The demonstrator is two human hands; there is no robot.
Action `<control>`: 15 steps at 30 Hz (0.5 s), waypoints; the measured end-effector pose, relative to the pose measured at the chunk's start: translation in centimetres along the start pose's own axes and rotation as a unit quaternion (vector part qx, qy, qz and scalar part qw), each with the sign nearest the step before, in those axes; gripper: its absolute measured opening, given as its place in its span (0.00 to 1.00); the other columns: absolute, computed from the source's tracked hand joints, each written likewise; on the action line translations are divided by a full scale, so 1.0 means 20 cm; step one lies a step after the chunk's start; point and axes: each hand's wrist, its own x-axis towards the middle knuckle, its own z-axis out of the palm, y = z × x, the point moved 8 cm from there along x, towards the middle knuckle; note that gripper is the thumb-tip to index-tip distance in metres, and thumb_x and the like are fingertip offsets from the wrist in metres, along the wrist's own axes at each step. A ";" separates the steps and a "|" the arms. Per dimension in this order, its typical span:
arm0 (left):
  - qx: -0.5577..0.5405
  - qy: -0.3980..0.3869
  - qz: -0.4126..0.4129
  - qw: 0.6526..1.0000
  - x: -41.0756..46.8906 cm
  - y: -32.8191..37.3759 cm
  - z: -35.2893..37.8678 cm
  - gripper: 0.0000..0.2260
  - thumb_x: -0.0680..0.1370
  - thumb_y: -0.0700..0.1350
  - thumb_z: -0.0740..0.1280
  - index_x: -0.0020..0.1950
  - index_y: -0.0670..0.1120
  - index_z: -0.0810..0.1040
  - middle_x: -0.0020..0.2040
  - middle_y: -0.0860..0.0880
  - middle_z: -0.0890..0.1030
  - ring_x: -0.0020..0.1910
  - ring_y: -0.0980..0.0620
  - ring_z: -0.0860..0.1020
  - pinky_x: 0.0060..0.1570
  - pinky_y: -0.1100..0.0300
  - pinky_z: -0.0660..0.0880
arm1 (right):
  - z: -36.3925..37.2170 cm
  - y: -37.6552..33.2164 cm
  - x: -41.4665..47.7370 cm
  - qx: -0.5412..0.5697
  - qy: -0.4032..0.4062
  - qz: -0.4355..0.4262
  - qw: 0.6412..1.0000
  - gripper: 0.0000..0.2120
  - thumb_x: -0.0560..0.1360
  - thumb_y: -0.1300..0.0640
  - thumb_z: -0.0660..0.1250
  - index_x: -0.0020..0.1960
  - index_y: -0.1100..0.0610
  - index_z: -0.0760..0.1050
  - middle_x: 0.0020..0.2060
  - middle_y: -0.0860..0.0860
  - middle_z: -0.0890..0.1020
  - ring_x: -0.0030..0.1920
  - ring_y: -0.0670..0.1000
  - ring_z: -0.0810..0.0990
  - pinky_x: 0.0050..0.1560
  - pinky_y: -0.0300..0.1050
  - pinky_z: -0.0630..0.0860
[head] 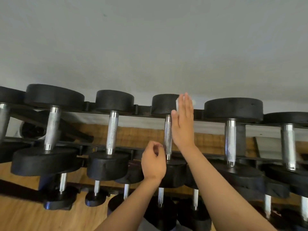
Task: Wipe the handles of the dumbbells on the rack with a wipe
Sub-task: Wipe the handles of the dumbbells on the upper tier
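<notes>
The middle dumbbell (162,103) on the top row of the rack (145,114) shows its ridged steel handle (167,135). Just right of that handle the right hand (182,125) stands flat, fingers straight and pressed together. The white wipe (177,104) lies against its fingers, past the handle's far end, beside the black weight. Just left of the handle's near end the left hand (153,162) has its fingers curled in. I cannot tell whether they touch the handle.
</notes>
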 end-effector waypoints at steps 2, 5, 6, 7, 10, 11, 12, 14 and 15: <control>-0.007 -0.004 0.001 1.000 0.00 0.00 0.00 0.06 0.80 0.43 0.64 0.44 0.51 0.76 0.39 0.53 0.80 0.40 0.62 0.78 0.38 0.72 0.70 | -0.01 0.04 0.01 0.140 0.007 0.071 0.988 0.25 0.84 0.47 0.46 0.79 0.50 0.46 0.79 0.44 0.48 0.78 0.42 0.43 0.78 0.44 0.44; -0.010 -0.007 -0.011 1.000 0.00 -0.02 0.00 0.07 0.81 0.43 0.63 0.44 0.51 0.76 0.40 0.53 0.80 0.40 0.63 0.78 0.40 0.70 0.70 | 0.00 0.16 0.02 0.313 -0.015 0.224 0.923 0.25 0.84 0.44 0.46 0.79 0.47 0.47 0.79 0.45 0.52 0.78 0.45 0.50 0.77 0.47 0.49; -0.010 -0.007 -0.014 1.000 0.00 -0.02 0.00 0.07 0.81 0.43 0.63 0.44 0.50 0.76 0.40 0.53 0.80 0.40 0.62 0.78 0.41 0.70 0.70 | 0.01 0.19 0.02 0.345 -0.025 0.263 0.901 0.25 0.84 0.44 0.46 0.80 0.46 0.48 0.79 0.46 0.54 0.78 0.47 0.52 0.77 0.48 0.51; -0.011 -0.006 -0.017 1.000 0.00 -0.02 0.01 0.07 0.81 0.44 0.63 0.43 0.50 0.76 0.40 0.53 0.81 0.40 0.61 0.78 0.41 0.69 0.70 | 0.01 0.22 0.03 0.356 -0.034 0.288 0.888 0.25 0.84 0.43 0.46 0.80 0.46 0.49 0.79 0.47 0.55 0.78 0.49 0.53 0.76 0.49 0.53; -0.014 -0.007 -0.019 1.000 0.00 -0.03 0.01 0.07 0.81 0.44 0.63 0.44 0.49 0.77 0.39 0.52 0.81 0.40 0.59 0.79 0.42 0.67 0.72 | 0.00 0.22 0.03 0.336 -0.047 0.295 0.893 0.26 0.84 0.43 0.48 0.80 0.48 0.51 0.78 0.48 0.57 0.78 0.50 0.55 0.76 0.49 0.53; -0.014 -0.008 -0.018 1.000 0.00 -0.03 0.01 0.07 0.81 0.44 0.63 0.44 0.49 0.77 0.39 0.52 0.81 0.40 0.60 0.79 0.42 0.67 0.72 | 0.00 0.20 0.02 0.318 -0.047 0.278 0.905 0.26 0.84 0.44 0.48 0.80 0.48 0.49 0.79 0.48 0.55 0.78 0.49 0.53 0.76 0.47 0.52; -0.013 -0.007 -0.017 1.000 0.00 -0.03 0.01 0.07 0.81 0.44 0.63 0.44 0.49 0.77 0.39 0.52 0.81 0.39 0.60 0.78 0.42 0.67 0.72 | -0.01 0.17 0.00 0.292 -0.043 0.246 0.923 0.27 0.84 0.44 0.49 0.80 0.48 0.47 0.79 0.47 0.53 0.78 0.48 0.51 0.76 0.47 0.50; -0.011 -0.005 -0.015 1.000 0.00 -0.03 0.01 0.08 0.81 0.44 0.63 0.43 0.49 0.77 0.39 0.52 0.81 0.39 0.59 0.78 0.41 0.67 0.72 | -0.02 0.09 -0.03 0.205 -0.034 0.143 0.968 0.30 0.84 0.45 0.50 0.80 0.51 0.42 0.80 0.47 0.46 0.78 0.46 0.43 0.78 0.49 0.45; -0.012 -0.005 -0.015 1.000 0.00 -0.02 0.01 0.08 0.81 0.44 0.63 0.43 0.49 0.77 0.39 0.52 0.81 0.39 0.58 0.79 0.41 0.67 0.72 | -0.02 0.05 -0.05 0.141 -0.034 0.087 0.986 0.30 0.84 0.45 0.49 0.80 0.53 0.41 0.79 0.48 0.43 0.78 0.45 0.40 0.78 0.48 0.43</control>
